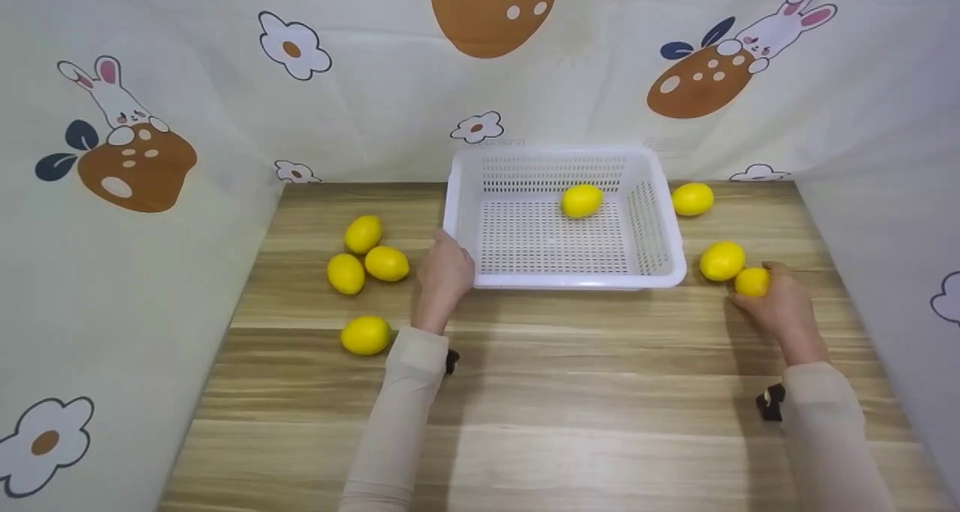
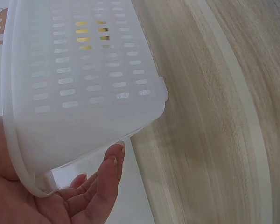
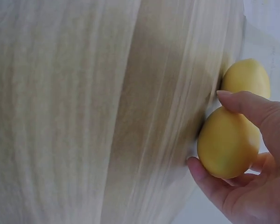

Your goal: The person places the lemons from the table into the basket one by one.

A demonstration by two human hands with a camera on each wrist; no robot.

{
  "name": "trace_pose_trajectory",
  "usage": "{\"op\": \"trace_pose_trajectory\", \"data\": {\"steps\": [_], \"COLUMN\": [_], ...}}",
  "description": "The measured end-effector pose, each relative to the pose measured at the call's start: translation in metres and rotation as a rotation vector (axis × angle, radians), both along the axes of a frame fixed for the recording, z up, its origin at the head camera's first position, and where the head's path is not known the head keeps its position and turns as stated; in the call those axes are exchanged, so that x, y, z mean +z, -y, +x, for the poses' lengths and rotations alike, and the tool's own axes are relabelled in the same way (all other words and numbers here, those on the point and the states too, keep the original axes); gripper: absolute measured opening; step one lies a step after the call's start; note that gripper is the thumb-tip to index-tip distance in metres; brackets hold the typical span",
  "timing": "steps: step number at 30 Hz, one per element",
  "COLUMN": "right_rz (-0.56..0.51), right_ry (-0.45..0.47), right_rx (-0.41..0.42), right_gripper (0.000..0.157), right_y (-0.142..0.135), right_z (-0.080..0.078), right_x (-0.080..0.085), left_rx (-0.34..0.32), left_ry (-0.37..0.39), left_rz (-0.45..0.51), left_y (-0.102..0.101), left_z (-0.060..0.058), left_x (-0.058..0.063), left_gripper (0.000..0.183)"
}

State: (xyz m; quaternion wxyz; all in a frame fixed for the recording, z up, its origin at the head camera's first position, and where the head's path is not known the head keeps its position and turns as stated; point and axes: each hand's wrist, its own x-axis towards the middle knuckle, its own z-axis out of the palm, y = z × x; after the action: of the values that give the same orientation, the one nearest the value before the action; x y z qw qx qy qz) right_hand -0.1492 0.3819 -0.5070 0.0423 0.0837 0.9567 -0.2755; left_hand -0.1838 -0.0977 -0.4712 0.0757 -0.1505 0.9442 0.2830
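A white perforated plastic basket point(image 1: 570, 280) stands against the back wall with one yellow lemon point(image 1: 582, 201) inside. My left hand point(image 1: 446, 272) grips the basket's rim at its front left corner; in the left wrist view its fingers point(image 2: 107, 175) curl beneath the rim, outside the wall. On the right side, my right hand point(image 1: 786, 306) holds a lemon point(image 3: 228, 144) between thumb and fingers, close over the tabletop. Just beyond it lies a second lemon point(image 1: 722, 261), which the held one overlaps in the right wrist view.
Another lemon point(image 1: 692, 199) lies by the basket's right side. To the left, three lemons point(image 1: 364, 235) sit clustered, and a single lemon point(image 1: 366, 335) is nearer, beside the left sleeve. Patterned cloth walls point(image 1: 375, 122) bound the wooden table point(image 1: 585, 422) at the back and sides.
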Motion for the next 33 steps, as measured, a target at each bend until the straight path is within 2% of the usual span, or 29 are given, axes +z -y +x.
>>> {"op": "trace_pose_trajectory", "data": {"steps": [6,14,21,29,33], "right_rz": [-0.004,-0.033,-0.072,-0.068,-0.058], "right_ry": [-0.035,-0.051,-0.060,-0.044,-0.073], "right_rx": [0.027,0.023,0.025,-0.002,-0.018], "right_gripper": [0.085,0.079,0.076,0.081,0.080], "right_y": [-0.001,-0.003,-0.005,-0.008,-0.007], "right_z": [0.000,0.002,0.006,0.008,0.010], "right_x": [-0.006,-0.011,-0.011,-0.009,-0.007], "left_rx": [-0.023,-0.003,0.011,0.015,-0.001], "left_ry": [-0.038,-0.014,-0.013,-0.013,-0.038], "left_rz": [0.018,0.024,-0.003,0.008,0.019], "left_y": [0.001,0.000,-0.001,-0.002,-0.001], "left_z": [0.004,0.002,0.001,0.002,0.003], "left_x": [0.000,0.001,0.000,0.001,0.001], "left_gripper": [0.060,0.060,0.056,0.058,0.057]}}
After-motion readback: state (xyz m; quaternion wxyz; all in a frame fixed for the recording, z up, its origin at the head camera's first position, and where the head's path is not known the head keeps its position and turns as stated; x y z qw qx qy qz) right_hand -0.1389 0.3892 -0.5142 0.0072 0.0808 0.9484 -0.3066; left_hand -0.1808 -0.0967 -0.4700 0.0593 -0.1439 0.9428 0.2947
